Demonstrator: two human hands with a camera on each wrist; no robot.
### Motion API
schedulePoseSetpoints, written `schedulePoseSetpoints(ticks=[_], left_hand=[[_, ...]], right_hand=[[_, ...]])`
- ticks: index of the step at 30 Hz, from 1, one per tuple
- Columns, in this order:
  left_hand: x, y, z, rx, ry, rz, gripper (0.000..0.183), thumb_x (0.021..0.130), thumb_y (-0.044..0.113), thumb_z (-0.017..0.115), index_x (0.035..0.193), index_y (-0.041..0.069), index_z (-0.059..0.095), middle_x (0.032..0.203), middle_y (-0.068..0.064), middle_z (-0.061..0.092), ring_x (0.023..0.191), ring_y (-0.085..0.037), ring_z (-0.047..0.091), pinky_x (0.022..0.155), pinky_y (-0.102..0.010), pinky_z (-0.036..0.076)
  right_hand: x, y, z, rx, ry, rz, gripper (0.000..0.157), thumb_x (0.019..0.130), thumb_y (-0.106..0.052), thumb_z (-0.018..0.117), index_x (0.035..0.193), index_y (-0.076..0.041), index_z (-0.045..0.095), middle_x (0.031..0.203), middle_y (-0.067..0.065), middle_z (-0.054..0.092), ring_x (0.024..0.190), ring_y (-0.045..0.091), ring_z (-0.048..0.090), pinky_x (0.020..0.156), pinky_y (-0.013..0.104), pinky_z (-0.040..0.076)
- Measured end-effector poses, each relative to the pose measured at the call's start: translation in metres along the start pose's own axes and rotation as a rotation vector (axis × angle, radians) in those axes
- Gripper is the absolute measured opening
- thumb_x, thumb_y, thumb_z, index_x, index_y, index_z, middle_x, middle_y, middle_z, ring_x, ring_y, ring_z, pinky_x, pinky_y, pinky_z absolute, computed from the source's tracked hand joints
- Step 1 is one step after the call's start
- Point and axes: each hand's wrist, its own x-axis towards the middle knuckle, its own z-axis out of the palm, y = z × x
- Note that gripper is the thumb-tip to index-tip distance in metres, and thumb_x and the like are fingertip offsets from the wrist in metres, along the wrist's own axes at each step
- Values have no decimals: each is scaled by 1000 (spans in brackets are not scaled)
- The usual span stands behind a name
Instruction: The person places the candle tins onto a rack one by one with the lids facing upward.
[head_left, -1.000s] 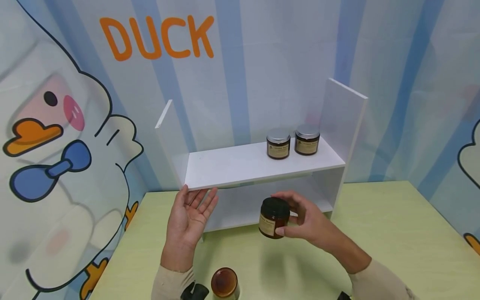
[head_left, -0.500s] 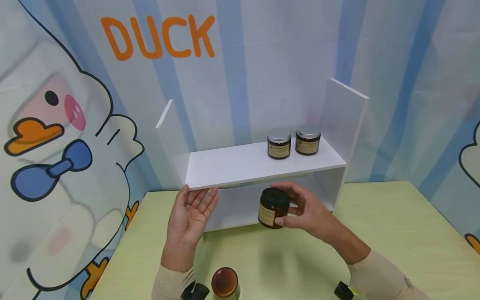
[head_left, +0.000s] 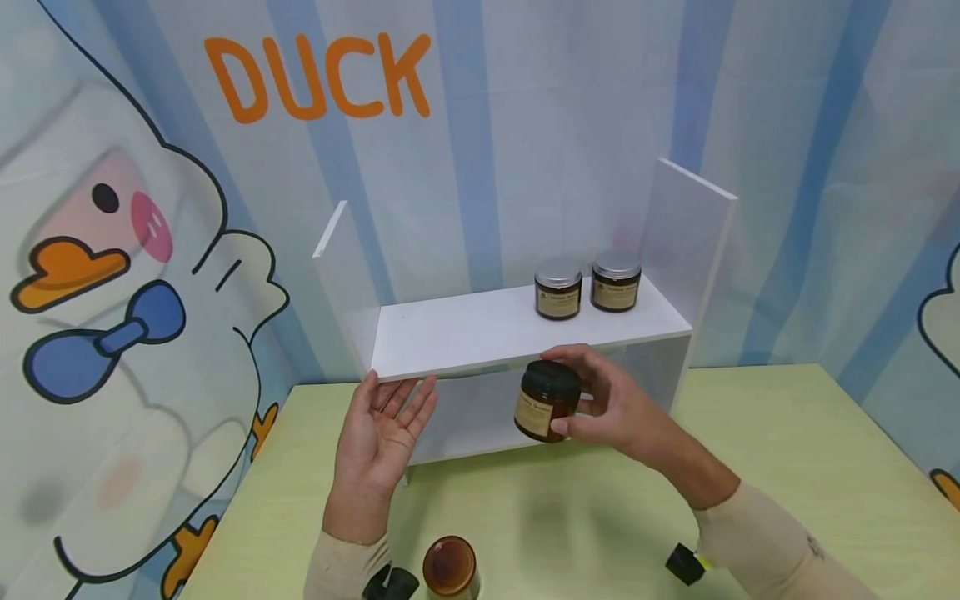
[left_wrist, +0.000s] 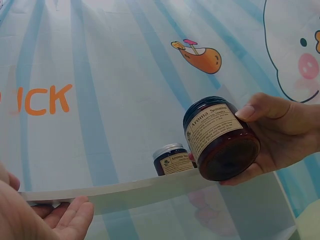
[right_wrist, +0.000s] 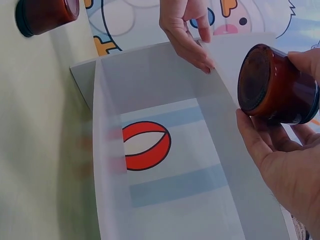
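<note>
My right hand [head_left: 611, 408] grips a brown glass scented-candle jar [head_left: 546, 408] with a black lid. It holds the jar tilted, in front of the white shelf unit's upper board [head_left: 457, 333]; in the left wrist view the label [left_wrist: 215, 127] reads "Aroma" and "scented candle". My left hand [head_left: 382, 437] is palm up, its fingers straight and touching the underside of that board at its front left corner. Two silver-lidded candle jars [head_left: 558, 289] [head_left: 616, 282] stand on the board's right part. Another amber jar [head_left: 450, 567] is on the table near my left wrist.
The shelf unit has a left side panel [head_left: 345, 283], a taller-looking right side panel [head_left: 686, 233] and a lower board [head_left: 465, 425]. It stands on a pale green-yellow table [head_left: 787, 467]. A printed duck curtain [head_left: 525, 125] hangs behind.
My right hand has raised the black-lidded jar from in front of the lower board to close below the upper board's front edge. My left hand has stayed in place.
</note>
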Motion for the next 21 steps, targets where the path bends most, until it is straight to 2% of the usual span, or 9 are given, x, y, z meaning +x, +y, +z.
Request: schedulePoseSetpoints(ticks=[8, 21], left_hand=[[0, 1, 0, -4, 4, -1, 51, 110, 40, 42, 149, 7, 39, 128, -9, 60, 117, -28, 67, 105, -40, 53], [-1, 1, 1, 3, -7, 1, 50, 110, 39, 42, 149, 7, 38, 128, -9, 58, 119, -28, 66, 107, -39, 51]], right_hand=[[6, -4, -3, 1, -24, -22, 68, 88, 4, 74, 147, -6, 42, 140, 17, 51, 119, 25, 60, 83, 35, 61], [18, -13, -5, 9, -17, 28, 67, 88, 3, 73, 146, -10, 42, 143, 18, 49, 120, 31, 56, 85, 35, 61]])
